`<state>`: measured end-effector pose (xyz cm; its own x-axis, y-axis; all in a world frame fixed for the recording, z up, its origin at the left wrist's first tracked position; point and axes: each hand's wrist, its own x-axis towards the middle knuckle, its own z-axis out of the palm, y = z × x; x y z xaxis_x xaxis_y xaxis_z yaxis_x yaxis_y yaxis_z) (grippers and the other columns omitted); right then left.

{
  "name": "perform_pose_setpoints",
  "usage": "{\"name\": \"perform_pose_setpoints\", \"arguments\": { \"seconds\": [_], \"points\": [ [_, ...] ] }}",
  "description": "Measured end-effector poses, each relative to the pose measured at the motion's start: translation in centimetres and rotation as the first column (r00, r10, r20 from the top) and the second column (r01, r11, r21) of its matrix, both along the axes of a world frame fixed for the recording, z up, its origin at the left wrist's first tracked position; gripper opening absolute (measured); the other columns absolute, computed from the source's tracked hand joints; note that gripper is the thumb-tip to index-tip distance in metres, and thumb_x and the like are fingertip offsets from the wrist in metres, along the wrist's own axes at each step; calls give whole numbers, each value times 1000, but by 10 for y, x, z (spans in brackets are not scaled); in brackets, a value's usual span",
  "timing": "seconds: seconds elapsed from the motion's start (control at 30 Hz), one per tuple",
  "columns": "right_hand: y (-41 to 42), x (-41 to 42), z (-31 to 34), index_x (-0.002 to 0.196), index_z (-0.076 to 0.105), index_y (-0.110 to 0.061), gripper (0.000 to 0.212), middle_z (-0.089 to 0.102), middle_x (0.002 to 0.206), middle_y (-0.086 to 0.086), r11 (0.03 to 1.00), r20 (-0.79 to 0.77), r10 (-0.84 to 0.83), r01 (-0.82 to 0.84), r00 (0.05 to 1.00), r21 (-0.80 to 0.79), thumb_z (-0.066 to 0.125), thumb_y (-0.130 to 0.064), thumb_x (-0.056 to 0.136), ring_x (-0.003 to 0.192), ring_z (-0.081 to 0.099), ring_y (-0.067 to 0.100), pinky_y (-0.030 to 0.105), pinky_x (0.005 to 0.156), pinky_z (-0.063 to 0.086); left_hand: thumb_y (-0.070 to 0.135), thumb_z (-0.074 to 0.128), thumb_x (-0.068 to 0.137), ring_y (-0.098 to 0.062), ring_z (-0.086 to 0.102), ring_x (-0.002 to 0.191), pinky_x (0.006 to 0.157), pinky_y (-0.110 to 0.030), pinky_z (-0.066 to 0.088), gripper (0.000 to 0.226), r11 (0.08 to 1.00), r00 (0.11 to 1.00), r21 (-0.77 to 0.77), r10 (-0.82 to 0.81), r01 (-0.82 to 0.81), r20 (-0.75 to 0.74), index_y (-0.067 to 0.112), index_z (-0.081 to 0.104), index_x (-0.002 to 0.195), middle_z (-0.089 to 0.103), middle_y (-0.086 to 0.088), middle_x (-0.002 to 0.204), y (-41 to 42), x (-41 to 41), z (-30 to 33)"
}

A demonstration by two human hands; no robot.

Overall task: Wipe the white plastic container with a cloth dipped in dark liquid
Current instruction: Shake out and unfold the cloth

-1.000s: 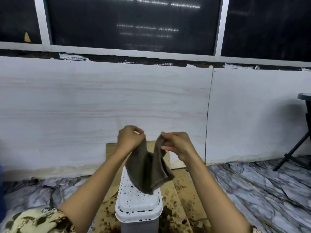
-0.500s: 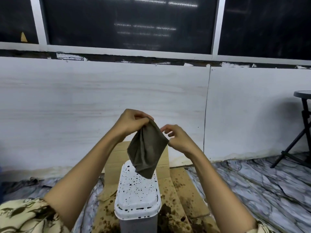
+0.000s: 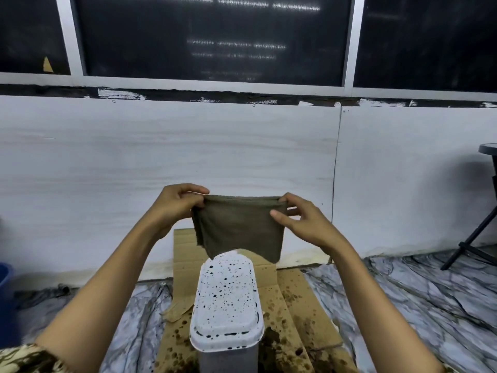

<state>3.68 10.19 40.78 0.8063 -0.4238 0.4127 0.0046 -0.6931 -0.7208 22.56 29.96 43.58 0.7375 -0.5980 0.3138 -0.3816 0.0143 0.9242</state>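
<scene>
The white plastic container (image 3: 226, 305) stands at 6 o'clock on spotted cardboard (image 3: 298, 313), its top dotted with dark drops. Both arms reach up and forward. The left hand (image 3: 176, 204) and right hand (image 3: 301, 222) each pinch a top corner of the brown cloth (image 3: 239, 224), stretched flat above the container.

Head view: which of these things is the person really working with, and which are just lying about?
In use:
- cloth, held stretched between left hand and right hand
- white container, speckled with dark spots
- stained cardboard beneath it

Lying about:
- black stool at right
- blue tub at left edge
- marbled floor sheet
</scene>
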Motion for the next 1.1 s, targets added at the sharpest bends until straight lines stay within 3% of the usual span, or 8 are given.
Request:
{"name": "perform_pose_setpoints", "arguments": {
  "seconds": [0.2,0.4,0.53,0.6,0.7,0.8,0.97,1.1],
  "points": [
    [-5,-8,0,91,58,-14,15,71,90,7,969,180,54,-95,982,228,70,-10,84,86,68,23,31,68,53,3,66,74,-17,62,82,69,-26,54,21,956,956,34,-288,290,-48,5,69,95,67,-6,86,8,2,1],
    [-5,-29,15,123,58,-27,52,73,90,17,879,246,201,-285,948,382,72,-8,77,85,71,25,36,75,57,29,93,44,-16,67,73,63,-32,56,56,850,831,-225,-519,477,-201,14,75,94,69,-3,83,15,3,-11],
    [-6,-7,5,94,70,-7,18,71,85,11,821,200,-20,-98,980,562,73,-17,79,74,65,22,28,61,55,14,68,84,-18,65,68,54,-27,56,27,969,908,-133,-240,206,-342,7,66,110,65,-10,95,-8,-1,-30],
    [-3,10,-9,91,69,-7,15,70,87,12,837,135,-200,97,970,539,74,-16,80,70,66,21,28,55,54,12,62,91,-19,62,72,54,-26,55,21,1000,962,14,28,-25,-271,7,64,111,63,-13,100,-27,-5,-41],
    [12,29,-24,89,67,-18,16,71,82,11,897,178,-308,223,934,382,76,-21,76,74,69,22,37,61,59,20,66,86,-22,63,85,75,-40,57,18,973,970,0,231,-231,-80,18,62,104,66,-5,95,-48,-22,-46],
    [34,35,-22,89,66,-19,15,71,82,10,925,235,-261,173,936,340,75,-20,78,72,70,20,38,62,60,24,68,84,-17,64,87,80,-39,55,20,969,967,-75,243,-237,75,23,59,102,62,10,85,-56,-52,-37],
    [45,30,-15,112,63,-22,21,70,94,6,944,339,35,-142,940,296,55,-13,94,81,69,11,26,70,57,43,70,81,-12,60,94,83,-30,51,37,986,984,-105,143,-132,102,24,57,110,61,7,101,-58,-73,-24],
    [38,25,-15,117,57,-26,37,72,97,-3,955,368,56,-157,928,250,56,0,90,92,66,10,30,82,55,27,79,75,-17,62,99,87,-39,53,46,987,994,-142,83,-72,73,25,55,115,64,2,104,-53,-62,-25]
  ]
}}
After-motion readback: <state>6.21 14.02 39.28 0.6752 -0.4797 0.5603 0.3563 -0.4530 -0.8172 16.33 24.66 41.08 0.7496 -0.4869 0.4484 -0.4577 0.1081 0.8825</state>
